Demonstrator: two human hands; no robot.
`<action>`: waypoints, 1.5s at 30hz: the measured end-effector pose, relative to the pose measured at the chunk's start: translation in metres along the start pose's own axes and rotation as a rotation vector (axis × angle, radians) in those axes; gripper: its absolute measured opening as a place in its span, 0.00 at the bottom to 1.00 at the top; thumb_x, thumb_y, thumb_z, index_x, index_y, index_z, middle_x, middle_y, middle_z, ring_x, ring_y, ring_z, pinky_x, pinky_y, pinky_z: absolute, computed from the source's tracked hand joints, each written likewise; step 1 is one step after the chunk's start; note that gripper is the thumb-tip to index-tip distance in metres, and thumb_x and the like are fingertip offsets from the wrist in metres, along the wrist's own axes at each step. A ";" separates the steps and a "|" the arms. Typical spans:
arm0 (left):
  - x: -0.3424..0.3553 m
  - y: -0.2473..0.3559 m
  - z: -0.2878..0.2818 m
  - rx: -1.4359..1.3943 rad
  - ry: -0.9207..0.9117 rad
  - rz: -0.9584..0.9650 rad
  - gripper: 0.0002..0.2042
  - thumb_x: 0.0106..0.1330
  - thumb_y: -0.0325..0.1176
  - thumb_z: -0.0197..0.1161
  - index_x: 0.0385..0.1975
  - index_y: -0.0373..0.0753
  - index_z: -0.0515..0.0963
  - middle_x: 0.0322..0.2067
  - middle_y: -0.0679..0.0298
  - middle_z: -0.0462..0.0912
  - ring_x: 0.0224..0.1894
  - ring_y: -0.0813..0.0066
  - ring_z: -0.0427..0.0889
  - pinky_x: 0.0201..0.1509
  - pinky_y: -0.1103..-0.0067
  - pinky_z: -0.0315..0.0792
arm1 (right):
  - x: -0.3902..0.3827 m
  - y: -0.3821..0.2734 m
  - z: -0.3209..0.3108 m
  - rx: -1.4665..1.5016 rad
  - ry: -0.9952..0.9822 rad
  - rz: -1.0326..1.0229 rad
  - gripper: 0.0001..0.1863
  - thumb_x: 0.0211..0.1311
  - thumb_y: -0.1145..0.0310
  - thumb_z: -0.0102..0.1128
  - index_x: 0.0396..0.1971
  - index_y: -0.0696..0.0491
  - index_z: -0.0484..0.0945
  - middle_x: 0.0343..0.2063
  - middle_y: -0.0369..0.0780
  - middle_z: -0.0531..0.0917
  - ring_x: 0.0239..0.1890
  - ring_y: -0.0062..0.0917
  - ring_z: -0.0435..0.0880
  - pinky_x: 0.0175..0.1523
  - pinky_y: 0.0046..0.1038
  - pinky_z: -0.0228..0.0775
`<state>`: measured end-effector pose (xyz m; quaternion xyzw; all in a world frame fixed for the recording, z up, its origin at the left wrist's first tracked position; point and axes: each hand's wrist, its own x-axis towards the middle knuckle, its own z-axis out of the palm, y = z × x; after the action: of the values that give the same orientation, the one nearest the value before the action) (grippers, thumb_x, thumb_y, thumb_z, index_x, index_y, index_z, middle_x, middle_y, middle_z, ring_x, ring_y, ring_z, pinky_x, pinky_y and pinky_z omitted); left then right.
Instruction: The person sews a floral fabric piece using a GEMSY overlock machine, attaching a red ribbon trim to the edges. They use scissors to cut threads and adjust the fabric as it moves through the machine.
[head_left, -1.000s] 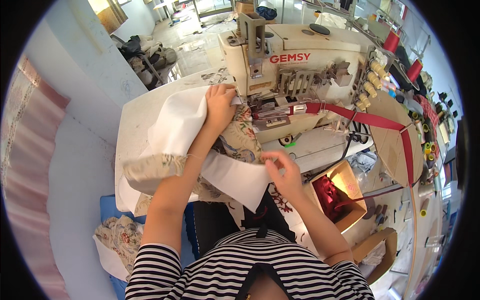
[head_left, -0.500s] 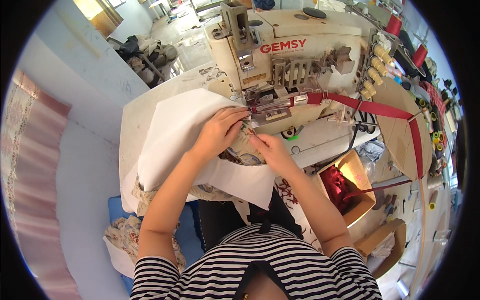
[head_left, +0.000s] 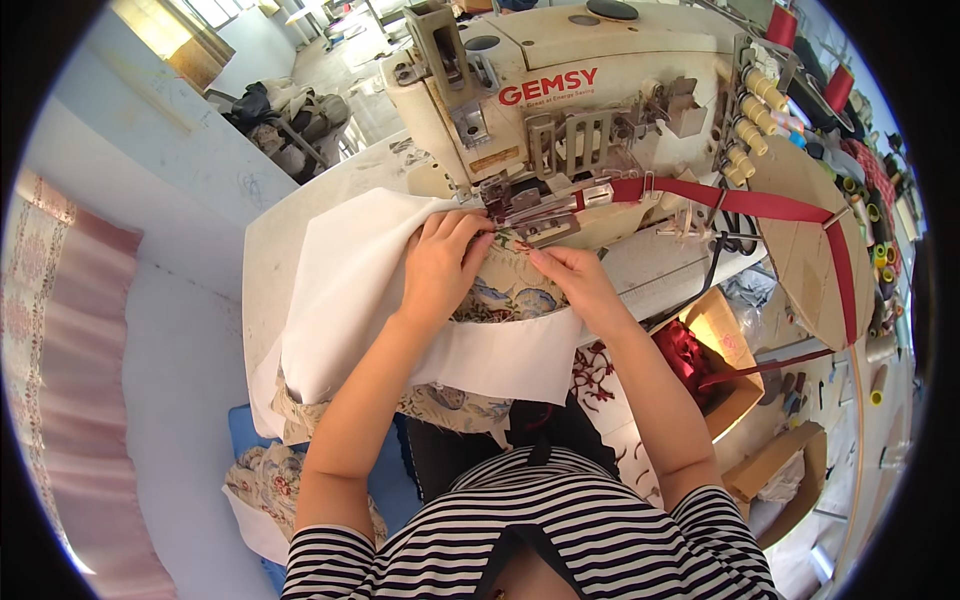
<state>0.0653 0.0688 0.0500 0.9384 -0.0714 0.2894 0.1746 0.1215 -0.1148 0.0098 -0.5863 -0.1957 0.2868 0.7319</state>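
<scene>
At the presser foot of a cream sewing machine (head_left: 600, 65), my left hand (head_left: 438, 262) lies over the white cloth (head_left: 345, 270), its fingers stretched toward the needle area. Floral fabric (head_left: 508, 285) in beige, blue and red shows between my hands. With thumb and fingertips, my right hand (head_left: 582, 287) pinches the edge of that fabric. A dark red tape (head_left: 765, 204) runs from the right through a metal folder guide (head_left: 560, 200) to the needle area. The needle and the fabric edge beneath the foot are hidden.
Thread cones (head_left: 752, 135) stand at the machine's right. An open carton (head_left: 742, 400) below holds red tape. More floral cloth (head_left: 270, 475) lies on a blue surface (head_left: 400, 475) at lower left. A pink curtain (head_left: 95, 400) hangs at far left, beside the white table (head_left: 262, 255).
My right hand has shifted right, away from my left hand, and more floral fabric shows spread between them. The whole view has tilted slightly.
</scene>
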 end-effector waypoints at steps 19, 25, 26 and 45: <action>0.005 -0.013 0.002 -0.090 0.001 -0.025 0.06 0.55 0.30 0.62 0.32 0.41 0.77 0.38 0.68 0.79 0.43 0.67 0.75 0.48 0.73 0.66 | 0.002 -0.004 0.001 -0.064 -0.021 0.047 0.18 0.64 0.61 0.54 0.35 0.64 0.77 0.29 0.32 0.79 0.31 0.11 0.72 0.37 0.16 0.65; 0.009 -0.026 0.004 -0.142 -0.001 0.024 0.06 0.54 0.30 0.63 0.32 0.40 0.78 0.35 0.67 0.79 0.41 0.66 0.74 0.47 0.73 0.66 | 0.003 -0.004 0.001 -0.099 -0.032 0.050 0.19 0.63 0.60 0.54 0.36 0.65 0.78 0.29 0.33 0.79 0.30 0.12 0.72 0.36 0.17 0.65; 0.011 -0.030 0.004 -0.148 -0.020 0.025 0.06 0.54 0.30 0.63 0.32 0.40 0.78 0.34 0.67 0.78 0.41 0.66 0.74 0.47 0.73 0.66 | 0.004 -0.001 0.001 -0.107 -0.031 0.041 0.19 0.63 0.60 0.54 0.36 0.65 0.78 0.28 0.33 0.79 0.29 0.13 0.72 0.35 0.17 0.65; -0.042 0.069 -0.040 -0.259 -0.237 0.015 0.07 0.58 0.31 0.59 0.34 0.38 0.74 0.27 0.58 0.76 0.30 0.59 0.77 0.31 0.72 0.71 | -0.009 -0.003 -0.007 -0.289 -0.343 0.388 0.13 0.57 0.66 0.48 0.32 0.60 0.75 0.28 0.38 0.79 0.29 0.22 0.78 0.28 0.24 0.74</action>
<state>-0.0062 0.0210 0.0764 0.9350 -0.1352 0.1665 0.2823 0.1195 -0.1265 0.0117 -0.6539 -0.2398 0.4854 0.5285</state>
